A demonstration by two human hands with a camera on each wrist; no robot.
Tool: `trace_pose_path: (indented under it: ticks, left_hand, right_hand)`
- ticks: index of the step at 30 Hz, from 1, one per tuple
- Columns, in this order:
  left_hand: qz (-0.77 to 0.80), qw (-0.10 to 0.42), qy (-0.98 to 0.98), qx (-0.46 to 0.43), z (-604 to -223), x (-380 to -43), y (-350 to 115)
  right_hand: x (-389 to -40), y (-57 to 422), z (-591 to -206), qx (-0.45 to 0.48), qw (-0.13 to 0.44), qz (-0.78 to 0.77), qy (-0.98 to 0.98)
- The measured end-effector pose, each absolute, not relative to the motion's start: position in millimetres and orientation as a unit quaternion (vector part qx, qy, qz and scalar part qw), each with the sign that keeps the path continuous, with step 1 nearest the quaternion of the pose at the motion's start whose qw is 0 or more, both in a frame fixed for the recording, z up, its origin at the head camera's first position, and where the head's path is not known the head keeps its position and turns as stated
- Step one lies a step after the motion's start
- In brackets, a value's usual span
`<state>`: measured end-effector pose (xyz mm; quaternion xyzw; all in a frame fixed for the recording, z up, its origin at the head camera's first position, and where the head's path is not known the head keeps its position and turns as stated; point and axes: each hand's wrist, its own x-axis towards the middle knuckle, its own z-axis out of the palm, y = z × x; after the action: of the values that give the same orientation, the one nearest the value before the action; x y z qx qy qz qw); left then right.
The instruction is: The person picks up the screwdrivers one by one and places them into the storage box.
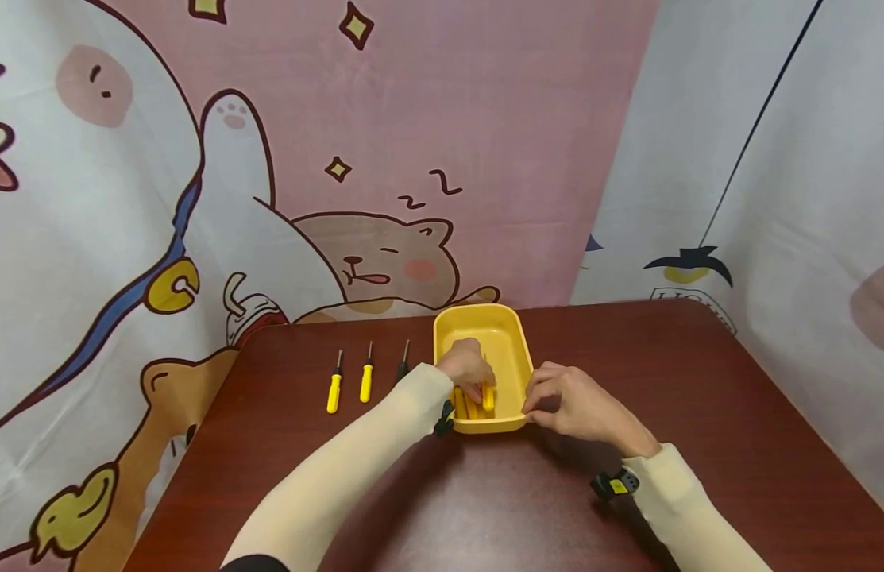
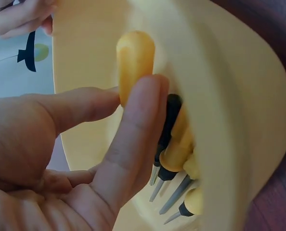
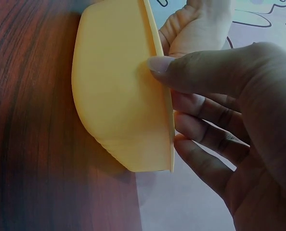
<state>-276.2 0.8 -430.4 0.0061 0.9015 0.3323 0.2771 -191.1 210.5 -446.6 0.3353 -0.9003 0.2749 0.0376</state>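
Observation:
A yellow plastic bin (image 1: 509, 353) stands near the back of the table. Inside it, my left hand (image 1: 467, 365) pinches the yellow handle of a screwdriver (image 2: 135, 60) between thumb and fingers; its shaft is mostly hidden. Several other screwdrivers lie beside it in the bin, among them one with a black handle (image 2: 170, 118) and others with yellow handles (image 2: 177, 156). My right hand (image 1: 577, 401) holds the bin's near right rim, with the thumb on the outer wall and the fingers at the inner side, as the right wrist view shows.
Left of the bin, a row of screwdrivers lies on the dark red wooden table (image 1: 270, 445): two yellow-handled, one at the left (image 1: 333, 393) and one beside it (image 1: 366, 383), then a black-handled one (image 1: 402, 370), partly covered by my left sleeve. A printed cloth (image 1: 499, 143) hangs behind.

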Motion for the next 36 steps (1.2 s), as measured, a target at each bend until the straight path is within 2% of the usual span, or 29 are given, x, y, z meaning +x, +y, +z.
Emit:
trace_pose_path:
  ticks: [18,36]
  left_hand:
    - [0.255,0.27,0.928,0.021,-435,-272,5]
    - [0.296,0.254,0.921,0.021,-431,-276,-6]
  right_hand:
    - [-189,208,-448,0.335,0.041,0.279,-0.899]
    - [-189,209,-447,0.328,0.039,0.279,-0.902]
